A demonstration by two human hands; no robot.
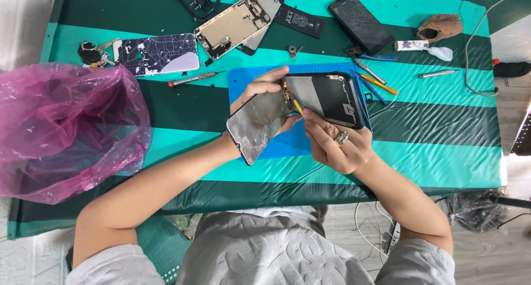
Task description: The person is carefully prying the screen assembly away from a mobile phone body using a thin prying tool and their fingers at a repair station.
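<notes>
Two hands on opened phone: your left hand (264, 91) clamps lifted screen panel (257, 124), right hand (334, 144) clamps phone body (329, 97); yellow pry tool (296, 103) between; halves not yet fully apart.

Left hand (264, 91) grips the screen panel (257, 124), which is swung open and tilted away from the phone body (329, 98); the two meet along one edge. Right hand (336, 144), ring on one finger, supports the body from below, fingers near the hinge line where a yellow strip shows. Both held just above a blue mat (301, 144) on a green striped table cover (431, 152). Pink plastic bag (63, 127) at left. Behind: opened phone (235, 25), battery (300, 20), dark phone (360, 22), patterned case (157, 53), screwdriver (193, 78), keys (94, 51).
</notes>
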